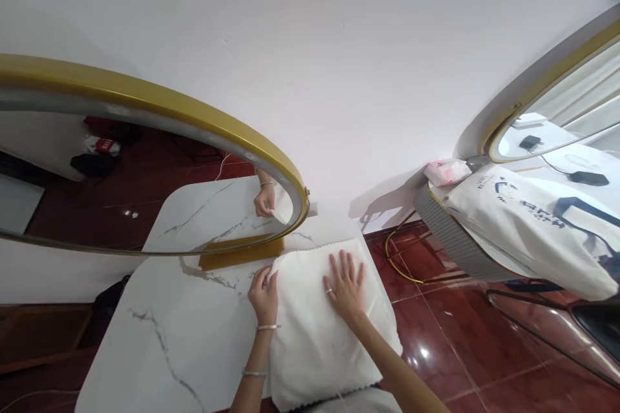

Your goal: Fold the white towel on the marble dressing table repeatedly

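A white cloth [310, 329] with a scalloped edge lies spread over the right end of a marble-patterned table [145, 342]. At its far left corner, my left hand [264, 297] pinches the edge between thumb and fingers. My right hand [346, 287] rests flat on the cloth's upper right part, fingers spread, with a ring on one finger. Small wrinkles run across the fabric, and its near edge reaches the bottom of the view.
A gold-framed mirror [208, 122] stands on the table, reflecting my left hand. To the right, a second table [450, 232] carries a printed canvas bag [527, 226] and a tissue pack [446, 171]. A dark chair [598, 326] and red tiled floor [450, 335] lie beside it.
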The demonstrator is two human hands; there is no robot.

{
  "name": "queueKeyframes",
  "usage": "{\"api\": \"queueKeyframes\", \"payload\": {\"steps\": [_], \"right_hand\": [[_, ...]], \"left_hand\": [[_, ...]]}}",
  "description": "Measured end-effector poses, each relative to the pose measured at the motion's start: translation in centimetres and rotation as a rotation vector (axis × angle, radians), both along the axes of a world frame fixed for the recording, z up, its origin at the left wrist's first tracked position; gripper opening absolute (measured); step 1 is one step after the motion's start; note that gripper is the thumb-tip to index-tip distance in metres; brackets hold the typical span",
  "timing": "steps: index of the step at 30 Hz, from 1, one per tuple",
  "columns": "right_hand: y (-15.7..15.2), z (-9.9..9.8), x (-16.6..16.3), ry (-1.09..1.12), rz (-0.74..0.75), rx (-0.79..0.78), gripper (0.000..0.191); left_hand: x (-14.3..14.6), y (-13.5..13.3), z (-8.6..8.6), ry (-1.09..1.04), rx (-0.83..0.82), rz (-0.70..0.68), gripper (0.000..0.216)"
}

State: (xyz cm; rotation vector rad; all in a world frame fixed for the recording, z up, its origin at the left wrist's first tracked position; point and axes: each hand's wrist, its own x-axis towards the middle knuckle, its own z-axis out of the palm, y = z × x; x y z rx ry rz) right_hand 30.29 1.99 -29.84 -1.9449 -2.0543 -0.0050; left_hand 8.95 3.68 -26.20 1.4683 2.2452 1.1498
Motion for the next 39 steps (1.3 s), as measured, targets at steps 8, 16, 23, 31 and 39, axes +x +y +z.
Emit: {"api": "queueKeyframes", "payload": {"steps": [8,16,23,31,39], "right_hand": [[2.7,0.4,-1.1,0.031,0.180,-0.017,0.053],[6.6,0.5,-1.2,0.019,0.231,-0.096,0.061],[15.1,1.6,-1.1,0.022,0.201,-0.219,0.056],[9.5,1.0,2.3,0.028,0.100,-0.077,0.054],[5.1,-0.1,2.3,-0.025,0.129,-0.066,0.059]], "left_hand": [[3.0,1.3,-0.7,0.216,-0.013,-0.227,0.037],[4.1,4.7,-1.1,0.524,-0.171,-0.381,0.059],[4.8,13.5,0.2,0.479,-0.246,-0.509,0.049],[5.6,3.2,-1.4,0.535,-0.136,-0.528,0.053],[5.3,0.0,-2.6,0.636,-0.129,-0.720,0.051]]}}
